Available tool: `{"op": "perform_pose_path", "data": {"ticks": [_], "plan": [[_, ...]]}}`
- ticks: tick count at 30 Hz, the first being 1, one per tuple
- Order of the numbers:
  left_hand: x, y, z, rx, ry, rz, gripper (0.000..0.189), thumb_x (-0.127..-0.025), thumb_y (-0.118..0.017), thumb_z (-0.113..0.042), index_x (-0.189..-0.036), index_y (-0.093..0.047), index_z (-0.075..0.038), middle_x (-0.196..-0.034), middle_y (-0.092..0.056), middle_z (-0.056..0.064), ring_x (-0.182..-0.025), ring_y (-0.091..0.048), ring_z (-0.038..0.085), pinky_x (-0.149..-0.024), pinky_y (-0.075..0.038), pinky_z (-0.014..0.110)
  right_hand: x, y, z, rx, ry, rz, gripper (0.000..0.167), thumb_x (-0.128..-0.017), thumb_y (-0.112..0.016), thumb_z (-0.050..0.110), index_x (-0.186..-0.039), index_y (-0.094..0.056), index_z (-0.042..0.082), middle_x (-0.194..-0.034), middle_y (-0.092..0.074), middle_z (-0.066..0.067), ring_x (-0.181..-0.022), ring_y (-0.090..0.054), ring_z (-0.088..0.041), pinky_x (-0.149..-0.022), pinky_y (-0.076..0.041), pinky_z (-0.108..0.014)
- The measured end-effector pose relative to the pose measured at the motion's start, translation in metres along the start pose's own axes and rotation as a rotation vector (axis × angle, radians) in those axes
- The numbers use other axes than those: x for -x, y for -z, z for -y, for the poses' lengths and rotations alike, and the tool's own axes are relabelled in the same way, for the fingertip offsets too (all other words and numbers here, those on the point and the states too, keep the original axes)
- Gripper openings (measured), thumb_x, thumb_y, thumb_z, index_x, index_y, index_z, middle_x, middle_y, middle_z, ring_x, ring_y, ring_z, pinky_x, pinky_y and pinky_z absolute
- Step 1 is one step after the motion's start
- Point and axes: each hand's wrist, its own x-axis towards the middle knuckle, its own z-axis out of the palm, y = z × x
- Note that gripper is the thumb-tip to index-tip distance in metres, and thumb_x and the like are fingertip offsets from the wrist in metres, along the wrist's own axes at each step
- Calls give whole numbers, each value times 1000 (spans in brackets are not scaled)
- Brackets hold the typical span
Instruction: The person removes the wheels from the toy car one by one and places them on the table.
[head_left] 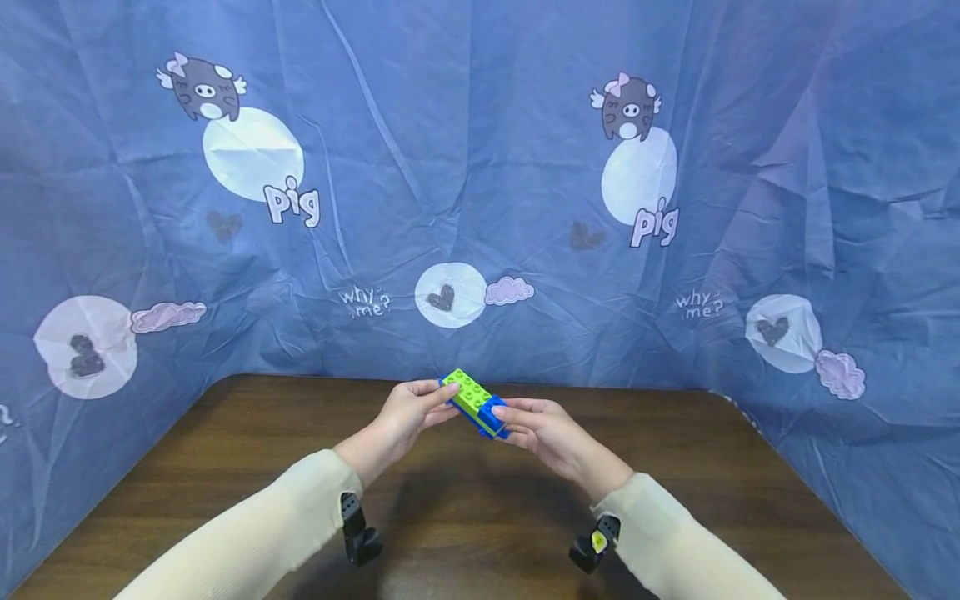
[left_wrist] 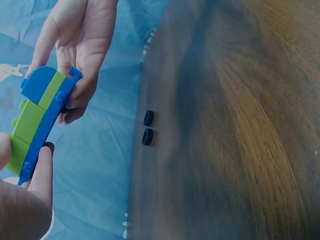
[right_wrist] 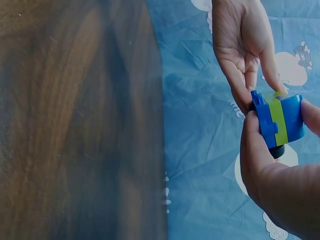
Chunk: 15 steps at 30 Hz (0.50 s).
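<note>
A toy-brick car point(head_left: 471, 398), with lime-green studded bricks and a rounded blue brick on a blue base, is held up over the table. One end is pinched between the thumb and fingers of my left hand point(head_left: 408, 415). At the blue-brick end, my right hand point(head_left: 551, 433) grips it with the thumb on top and fingers beneath. A black wheel point(right_wrist: 276, 151) shows under the car in the right wrist view. Two loose black wheels point(left_wrist: 148, 118) sit on the table, seen in the left wrist view. My fingers cover parts of the base.
The brown wooden table point(head_left: 465, 533) reaches to a blue cloth backdrop point(head_left: 480, 167) printed with pigs, hearts and clouds. Black wrist cameras point(head_left: 360, 533) hang under both pale sleeves point(head_left: 255, 525).
</note>
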Motion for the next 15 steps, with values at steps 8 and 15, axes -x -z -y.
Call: {"op": "perform_pose_path", "data": {"ticks": [8,15], "plan": [[2,-1,2,-16,30,29,49,-95,-60,-8,-133,-42,17,-96,-66,13,-77,-68,14,-85,-56,36,2,-7,-6,3,-28,38,50,-93,-62,9,-130,-41,-16,-101,-65,-8,-90,-67,-16,-87,-55,-31],[5,-1,3,-49,43,57,50,-95,-60,-8,-135,-41,16,-103,-67,17,-81,-68,16,-83,-57,35,4,-13,-10,1,-51,34,49,-93,-62,8,-131,-41,-15,-105,-64,-12,-91,-68,-18,-89,-54,-37]]}}
